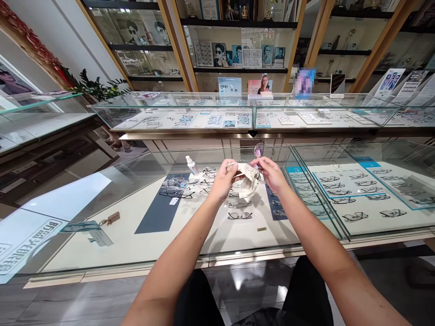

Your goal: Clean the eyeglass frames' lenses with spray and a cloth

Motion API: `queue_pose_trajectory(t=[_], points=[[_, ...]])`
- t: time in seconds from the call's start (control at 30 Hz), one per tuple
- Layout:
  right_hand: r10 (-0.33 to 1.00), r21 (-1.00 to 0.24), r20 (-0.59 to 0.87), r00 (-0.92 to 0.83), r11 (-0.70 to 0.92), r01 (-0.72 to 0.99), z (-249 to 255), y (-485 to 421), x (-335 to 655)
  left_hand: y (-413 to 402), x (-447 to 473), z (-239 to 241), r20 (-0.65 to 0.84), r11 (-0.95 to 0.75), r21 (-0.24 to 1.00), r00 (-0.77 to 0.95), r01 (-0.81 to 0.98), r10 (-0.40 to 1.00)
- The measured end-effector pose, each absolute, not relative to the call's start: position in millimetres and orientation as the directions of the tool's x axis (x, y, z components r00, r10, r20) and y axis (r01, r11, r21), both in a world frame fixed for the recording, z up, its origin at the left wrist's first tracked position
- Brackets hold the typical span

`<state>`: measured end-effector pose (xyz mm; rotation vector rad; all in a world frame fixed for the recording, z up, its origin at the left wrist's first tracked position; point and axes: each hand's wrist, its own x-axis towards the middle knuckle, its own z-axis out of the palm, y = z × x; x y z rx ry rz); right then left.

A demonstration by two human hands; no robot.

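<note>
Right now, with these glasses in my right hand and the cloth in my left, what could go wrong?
The glasses are held up in the right hand, so a loosened pinch could drop them. The cloth hangs in loose folds between the hands, and a fold might catch the frame. The white bottle stands beyond the left hand, where a careless sweep could tip it.

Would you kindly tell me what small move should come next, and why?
I would probably bring the cloth up over the raised lens of the eyeglasses: the left hand holds the cloth, the right hand holds the eyeglasses close beside it, and that lens stands uncovered above the fingers.
</note>
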<state>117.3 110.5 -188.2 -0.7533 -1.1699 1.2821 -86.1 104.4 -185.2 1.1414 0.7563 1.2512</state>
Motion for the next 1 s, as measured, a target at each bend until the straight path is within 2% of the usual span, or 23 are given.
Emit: queue_pose_trajectory(t=[0.13, 0.33, 0.77, 0.93, 1.0], points=[[0.969, -0.927, 0.213, -0.125, 0.159, -0.34, -183.7, 107.2, 117.7, 106.5, -89.1, -183.2, 0.152, -0.089, 0.93, 0.153, -0.356, 0.976], [0.954, -0.919, 0.214, -0.209, 0.125, -0.373, -181.6, 103.1, 115.6, 107.3, -86.5, -183.4, 0.098, -0.024, 0.876, 0.13, -0.481, 0.987], [0.943, -0.936, 0.15, -0.298, 0.037, -0.351, -186.6, 104.9, 113.4, 112.5, -88.7, -186.1, 0.032, 0.008, 0.847, 0.067, -0.532, 0.997], [0.942, -0.932, 0.176, -0.286, 0.066, -0.357, -188.6, 106.4, 112.6, 102.6, -87.9, -179.0, 0.051, 0.035, 0.926, 0.216, -0.375, 0.975], [0.952, -0.926, 0.179, -0.25, 0.077, -0.369, -187.0, 106.8, 114.3, 99.9, -88.7, -177.2, 0.035, 0.035, 0.951, 0.219, -0.307, 0.975]])
